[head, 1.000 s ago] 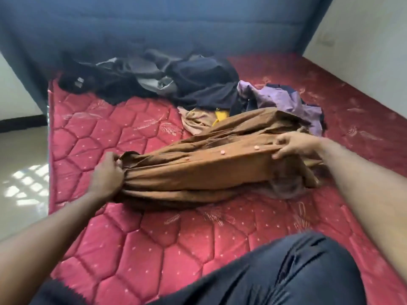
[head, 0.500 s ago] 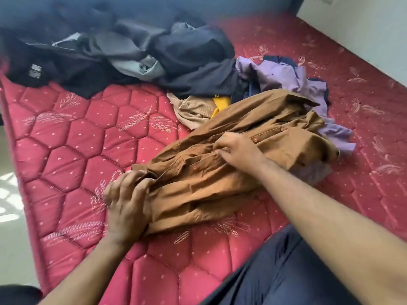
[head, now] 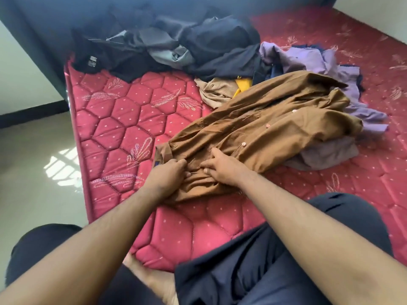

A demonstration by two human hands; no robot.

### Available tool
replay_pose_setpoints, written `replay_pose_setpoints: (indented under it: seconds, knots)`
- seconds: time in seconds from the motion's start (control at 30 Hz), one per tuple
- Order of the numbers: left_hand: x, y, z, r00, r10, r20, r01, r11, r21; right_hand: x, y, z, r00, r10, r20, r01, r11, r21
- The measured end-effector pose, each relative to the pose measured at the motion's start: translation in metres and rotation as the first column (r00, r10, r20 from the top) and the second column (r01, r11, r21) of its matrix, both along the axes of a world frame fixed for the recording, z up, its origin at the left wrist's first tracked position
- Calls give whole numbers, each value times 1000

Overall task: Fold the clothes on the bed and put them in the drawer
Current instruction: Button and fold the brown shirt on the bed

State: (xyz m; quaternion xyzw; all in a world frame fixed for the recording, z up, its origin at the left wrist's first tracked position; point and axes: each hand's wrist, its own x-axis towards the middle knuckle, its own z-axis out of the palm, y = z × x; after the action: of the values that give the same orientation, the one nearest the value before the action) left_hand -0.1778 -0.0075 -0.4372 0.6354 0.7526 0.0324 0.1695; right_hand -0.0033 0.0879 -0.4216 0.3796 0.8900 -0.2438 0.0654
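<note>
— What sat closest to the camera?

— The person's dark trousers point(head: 253, 260), one knee up on the red quilted mattress point(head: 123, 133). Both bare forearms reached forward from there.

— And the hands?

— They met at the near end of the brown shirt point(head: 264, 126). The left hand point(head: 167, 175) had its fingers curled down into the cloth, bunching a fold just beside the collar end. The right hand point(head: 222, 168) was right next to it, almost touching, thumb and fingers pinching the same gathered fabric.

— How did the shirt lie?

— Crumpled on the mattress, stretched away from the hands toward the right, placket upward with three pale buttons showing. Its far end rested partly on a grey garment point(head: 330, 155) and on a lilac shirt point(head: 308, 60).

— Anything beyond that?

— A beige garment point(head: 215, 91) with a scrap of yellow cloth point(head: 242, 84) lay just past the brown shirt's far edge. Behind those was a heap of dark clothes point(head: 198, 47), black, navy and grey mixed together, up against the blue headboard point(head: 66, 16). To the left of the bed, pale floor point(head: 33, 172) with a patch of sunlight on it.

— Was a drawer in view?

— I couldn't tell; none showed up.
</note>
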Motion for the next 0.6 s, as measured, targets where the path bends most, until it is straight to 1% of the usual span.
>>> replay_pose_setpoints:
  seconds: [0.03,0.07,0.1,0.13,0.17,0.2,0.23,0.27,0.3,0.33,0.37,0.4,0.43,0.47,0.5,0.53,0.57,0.6]
  knots:
    - [9,-13,0,999,-3,37,3,1000,-13,8,-6,5,999,31,37,-30,999,-29]
    - [21,-30,-1,997,-14,70,16,1000,-18,21,-12,9,997,50,66,-41,991,-128]
    - [32,-46,0,995,-28,93,31,999,-29,32,-15,13,995,41,90,-15,962,-274]
    - [44,-62,-1,991,-31,128,37,998,-47,45,-21,17,994,7,107,39,905,-425]
    - [52,-75,-2,985,-9,173,20,998,-60,55,-26,19,995,-30,100,76,862,-502]
    - [58,-85,-2,977,30,211,-16,998,-65,62,-31,19,995,-67,78,97,860,-502]
    - [66,-93,-2,973,70,221,-59,997,-58,69,-40,19,994,-82,74,106,901,-421]
    - [69,-95,-1,980,89,181,-91,996,1,69,-46,19,994,-67,82,88,956,-280]
    - [71,-97,-2,992,93,85,-101,990,100,65,-57,16,995,-31,97,42,993,-108]
    - [73,-94,-3,995,102,-20,-96,975,200,59,-65,12,996,2,89,-7,999,50]
    - [75,-92,-3,991,104,-88,-76,958,276,51,-74,9,998,34,53,-42,986,162]
    - [76,-88,-2,989,96,-115,-51,940,339,43,-78,6,997,71,19,-73,969,235]
    - [77,-83,-3,990,77,-119,-26,925,378,38,-80,3,994,109,7,-107,955,276]
    - [74,-79,-3,992,63,-113,-13,919,394,34,-80,0,989,149,4,-144,952,271]
    - [72,-77,-4,994,59,-92,-20,924,381,34,-79,-3,987,162,5,-159,960,230]
    - [71,-75,-7,996,62,-60,-37,938,346,36,-78,-6,986,165,0,-162,970,181]
    - [69,-74,-11,997,82,-13,-75,954,291,38,-78,-9,985,172,-14,-167,970,174]
    - [66,-73,-14,993,114,42,-121,965,234,38,-79,-11,979,204,-26,-193,957,215]
